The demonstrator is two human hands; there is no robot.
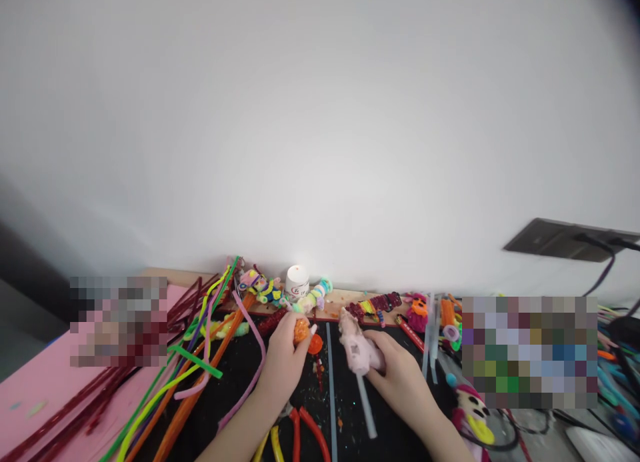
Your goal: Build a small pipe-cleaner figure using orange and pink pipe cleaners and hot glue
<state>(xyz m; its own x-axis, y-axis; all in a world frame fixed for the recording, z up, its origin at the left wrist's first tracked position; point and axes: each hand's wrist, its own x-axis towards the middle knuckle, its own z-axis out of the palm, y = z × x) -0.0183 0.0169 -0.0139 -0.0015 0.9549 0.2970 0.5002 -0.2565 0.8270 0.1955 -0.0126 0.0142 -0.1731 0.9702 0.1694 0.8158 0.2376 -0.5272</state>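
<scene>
At the far left, a pink board [30,395] carries dark red pipe cleaners [65,409], and beside them green, yellow, purple and orange stems fan toward the near edge. Past these, along the far side by the wall, a small figure in a pink hat [253,280] lies left of a white cup [297,282].

The left hand [286,347] pinches a fuzzy orange piece [301,330] above a black mat [385,439]; how firmly, I cannot tell. An orange disc [315,345] sits just right of it. Nearer, red-handled pliers [296,435] lie by a yellow-handled tool [277,445], and a loose glue stick [333,395] runs from far to near between the forearms.

To its right, the right hand [393,363] grips a pale pink glue gun [363,353], nozzle toward the far side, with another stick [367,415] jutting from its rear. Whether the trigger is pressed is hidden.

The step in hand looks like gluing, with nozzle and orange piece apart. The next move seems to call for a steady left pinch, the nozzle turned to the joining spot, and fingertips clear of hot glue.

Farther right, a magenta and orange figure [417,310] stands at the far edge, and a pink-hatted doll [470,412] lies nearer.
</scene>
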